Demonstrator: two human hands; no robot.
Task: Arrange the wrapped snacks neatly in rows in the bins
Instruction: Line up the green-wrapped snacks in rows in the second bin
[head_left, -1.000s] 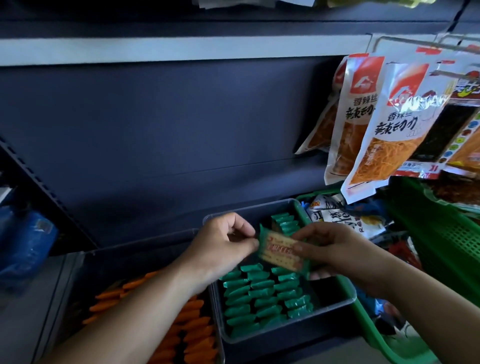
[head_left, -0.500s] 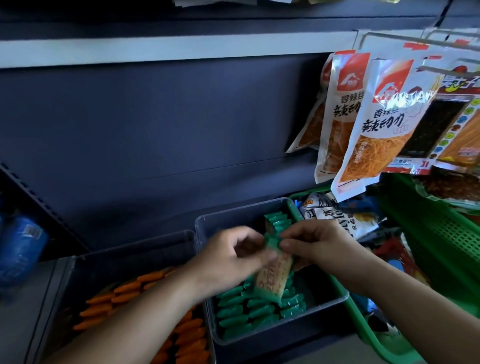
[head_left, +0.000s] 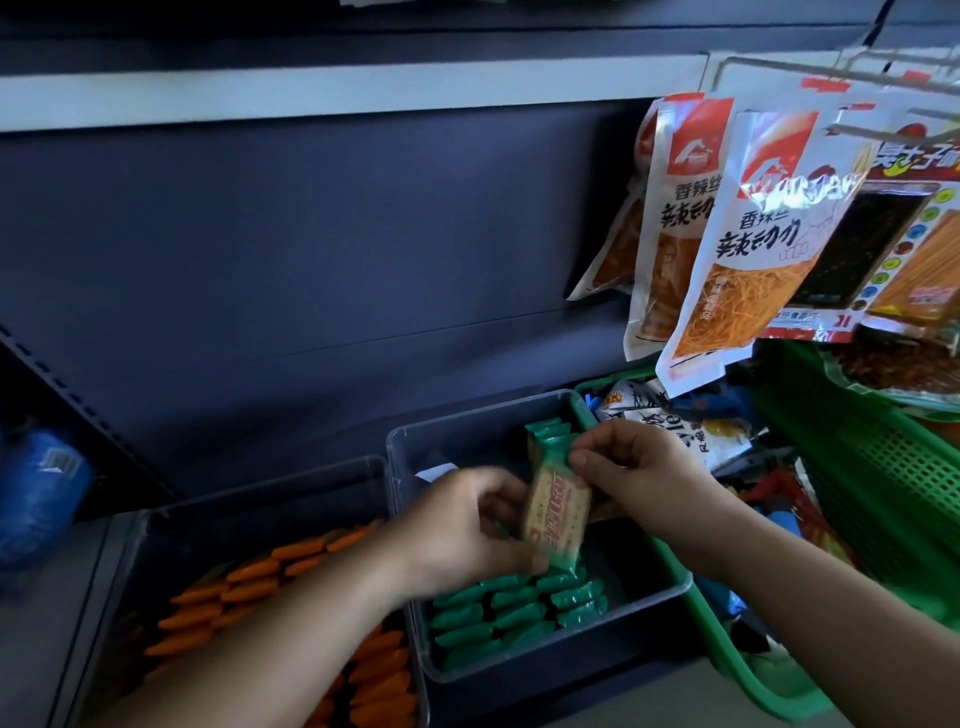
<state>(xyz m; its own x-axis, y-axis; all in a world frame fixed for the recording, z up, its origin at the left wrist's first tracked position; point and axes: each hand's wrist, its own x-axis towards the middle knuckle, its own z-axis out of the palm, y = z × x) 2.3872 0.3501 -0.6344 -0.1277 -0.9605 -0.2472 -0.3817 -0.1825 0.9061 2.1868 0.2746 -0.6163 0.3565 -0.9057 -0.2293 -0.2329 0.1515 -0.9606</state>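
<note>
A green-wrapped cracker snack (head_left: 557, 513) stands nearly upright above the clear bin (head_left: 670, 587). My left hand (head_left: 462, 525) pinches its lower end. My right hand (head_left: 639, 473) pinches its top end. Under it, green-wrapped snacks (head_left: 514, 608) lie in rows across the front of the bin. More green packs (head_left: 548, 434) stand on edge at the bin's back right corner. A second clear bin (head_left: 156, 525) on the left holds rows of orange-wrapped snacks (head_left: 249, 587).
A green plastic basket (head_left: 883, 499) with mixed snack bags stands to the right of the bins. Large orange and white snack bags (head_left: 743, 244) hang from pegs at upper right. A dark shelf back panel (head_left: 311, 270) rises behind the bins. Something blue (head_left: 41, 493) sits far left.
The cracker pack has turned from lying flat between my hands to standing nearly upright. Both hands have shifted along with it, over the bin.
</note>
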